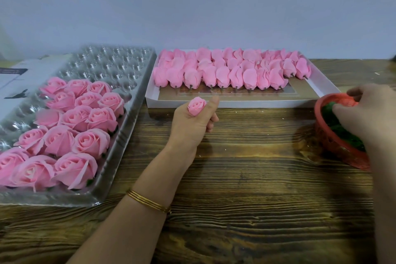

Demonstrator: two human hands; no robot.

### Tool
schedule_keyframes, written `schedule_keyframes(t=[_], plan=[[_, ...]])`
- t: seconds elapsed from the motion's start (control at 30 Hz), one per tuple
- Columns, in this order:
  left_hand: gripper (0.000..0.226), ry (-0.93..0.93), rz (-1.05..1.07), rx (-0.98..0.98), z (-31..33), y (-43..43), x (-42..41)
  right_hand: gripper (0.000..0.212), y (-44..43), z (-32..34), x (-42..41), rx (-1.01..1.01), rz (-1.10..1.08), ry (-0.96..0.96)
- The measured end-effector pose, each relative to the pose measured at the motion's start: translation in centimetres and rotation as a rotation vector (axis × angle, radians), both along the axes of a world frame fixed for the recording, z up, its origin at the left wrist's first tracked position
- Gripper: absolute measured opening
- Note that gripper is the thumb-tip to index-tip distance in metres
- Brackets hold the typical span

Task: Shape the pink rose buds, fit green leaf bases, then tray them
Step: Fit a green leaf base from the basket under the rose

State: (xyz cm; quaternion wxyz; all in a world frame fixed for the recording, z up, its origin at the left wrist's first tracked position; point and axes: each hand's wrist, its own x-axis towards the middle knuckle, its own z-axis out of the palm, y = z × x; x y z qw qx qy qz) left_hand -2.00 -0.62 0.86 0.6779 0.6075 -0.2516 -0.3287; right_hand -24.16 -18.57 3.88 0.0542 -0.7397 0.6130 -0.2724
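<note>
At centre, above the grained tabletop (pixel 246 167), the left hand (pixel 192 124) curls round a matte pink rose bud (pixel 196 105), spiral face up, axis roughly vertical. The blurred right hand (pixel 364 111) dips into a red basket (pixel 334 146); grip unclear.

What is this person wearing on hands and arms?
No gloves. The left hand and forearm show no sleeve; thin gold bangles circle the left wrist. The right hand is blurred at the frame edge; no ring or sleeve visible there.
</note>
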Motion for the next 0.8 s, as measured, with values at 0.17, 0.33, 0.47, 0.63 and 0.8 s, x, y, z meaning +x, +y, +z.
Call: schedule_keyframes(t=[0.17,0.33,0.47,0.63,0.8], plan=[[0.030,-0.005,0.000,-0.005,-0.02,-0.05,0.04,0.020,0.98,0.68,0.59,0.092,0.068,0.084],[0.030,-0.004,-0.001,-0.002,-0.13,-0.07,0.04,0.024,0.23,0.31,0.53,0.131,0.046,0.115],[0.030,0.000,-0.005,0.002,-0.17,-0.07,0.03,0.019,0.03,0.05,0.57,0.114,0.031,0.107],[0.029,0.004,-0.001,0.001,-0.15,-0.06,0.02,0.018,0.33,0.22,0.49,0.088,0.005,0.110],[0.029,0.000,0.005,0.004,-0.10,-0.13,0.00,0.021,0.39,0.32,0.55,0.130,-0.006,0.066]])
